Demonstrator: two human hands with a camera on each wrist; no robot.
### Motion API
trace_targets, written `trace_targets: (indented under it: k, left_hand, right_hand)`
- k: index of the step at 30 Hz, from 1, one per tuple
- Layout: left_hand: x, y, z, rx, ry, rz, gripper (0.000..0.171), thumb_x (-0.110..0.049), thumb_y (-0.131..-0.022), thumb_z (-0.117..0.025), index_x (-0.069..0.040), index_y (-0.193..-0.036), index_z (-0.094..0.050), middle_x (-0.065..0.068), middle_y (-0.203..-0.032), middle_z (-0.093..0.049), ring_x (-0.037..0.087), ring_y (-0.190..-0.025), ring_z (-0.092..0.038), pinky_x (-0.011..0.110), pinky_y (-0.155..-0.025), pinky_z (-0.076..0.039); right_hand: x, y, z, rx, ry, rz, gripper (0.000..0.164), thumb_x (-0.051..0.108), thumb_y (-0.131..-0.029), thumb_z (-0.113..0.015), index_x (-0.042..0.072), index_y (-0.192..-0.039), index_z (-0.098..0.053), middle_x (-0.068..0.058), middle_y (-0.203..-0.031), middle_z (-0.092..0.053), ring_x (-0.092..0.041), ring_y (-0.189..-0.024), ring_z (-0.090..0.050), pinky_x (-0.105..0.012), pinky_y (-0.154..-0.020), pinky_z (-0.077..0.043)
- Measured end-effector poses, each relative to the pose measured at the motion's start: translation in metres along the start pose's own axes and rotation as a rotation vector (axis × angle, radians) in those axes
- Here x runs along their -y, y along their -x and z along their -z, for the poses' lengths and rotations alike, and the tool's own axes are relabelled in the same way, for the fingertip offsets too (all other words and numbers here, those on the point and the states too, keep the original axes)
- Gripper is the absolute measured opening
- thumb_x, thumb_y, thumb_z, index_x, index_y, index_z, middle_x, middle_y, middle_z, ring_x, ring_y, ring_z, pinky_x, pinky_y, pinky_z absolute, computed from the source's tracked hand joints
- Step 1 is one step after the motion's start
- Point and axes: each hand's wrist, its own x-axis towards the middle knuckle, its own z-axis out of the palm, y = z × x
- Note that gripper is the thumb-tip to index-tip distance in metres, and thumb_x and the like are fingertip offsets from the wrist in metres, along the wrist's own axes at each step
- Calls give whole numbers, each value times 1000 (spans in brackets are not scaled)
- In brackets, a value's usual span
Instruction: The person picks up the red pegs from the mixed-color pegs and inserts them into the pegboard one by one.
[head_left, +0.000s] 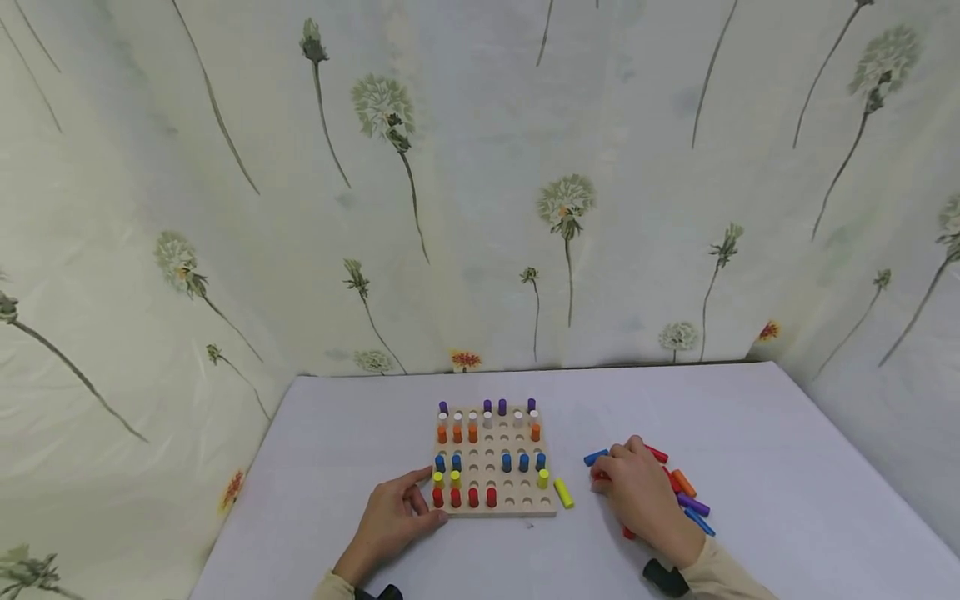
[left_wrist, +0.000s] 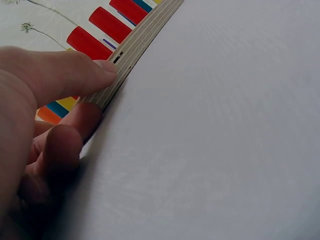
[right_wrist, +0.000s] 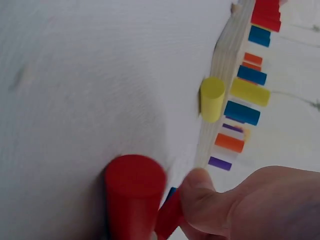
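A wooden pegboard (head_left: 517,512) with rows of coloured pegs lies flat on the table. At its near left corner, my left hand (head_left: 395,517) grips the edge; the left wrist view shows the thumb on the board's layered side (left_wrist: 150,27) near the red pegs. To the right of the board, my right hand (head_left: 645,492) is over a scatter of loose pegs. Its thumb and fingers pinch a red peg (right_wrist: 170,216) in the right wrist view, partly hidden by the thumb. Another red peg (right_wrist: 132,200) lies closer to that camera.
A loose yellow peg (head_left: 564,493) lies beside the board's right edge. Around the right hand are a blue peg (head_left: 596,457), an orange peg (head_left: 683,482), a purple peg (head_left: 693,504) and several others. Flower-patterned cloth (head_left: 465,208) hangs behind the white table (head_left: 337,425).
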Motion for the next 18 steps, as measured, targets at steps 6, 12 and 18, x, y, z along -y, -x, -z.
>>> trace_targets:
  k: [6, 12, 18]
  left_hand:
    - [1, 0, -1, 2, 0, 19, 72, -35, -83, -90, 0, -141, -65, -10, -72, -63, 3, -60, -51, 20, -54, -36]
    - [1, 0, -2, 3, 9, 25, 73, -35, -84, -90, 0, -142, -65, -9, -72, -63, 4, -59, -50, 20, -53, -35]
    - [0, 0, -1, -1, 7, 8, 72, -34, -84, -90, 1, -141, -65, -9, -71, -63, 3, -59, -50, 19, -53, -35]
  right_hand:
    - [3, 1, 1, -25, -25, -14, 25, 20, -85, -90, 13, -98, -70, -1, -87, -70, -22, -87, -49, -32, -74, -44]
    - [8, 1, 3, -2, -139, -76, 25, 20, -88, -87, 12, -105, -69, 3, -86, -68, -19, -90, -48, -26, -68, -43]
    - [10, -1, 5, 30, -247, -169, 23, 20, -89, -84, 9, -107, -74, -1, -93, -73, -19, -90, -50, -25, -67, -45]
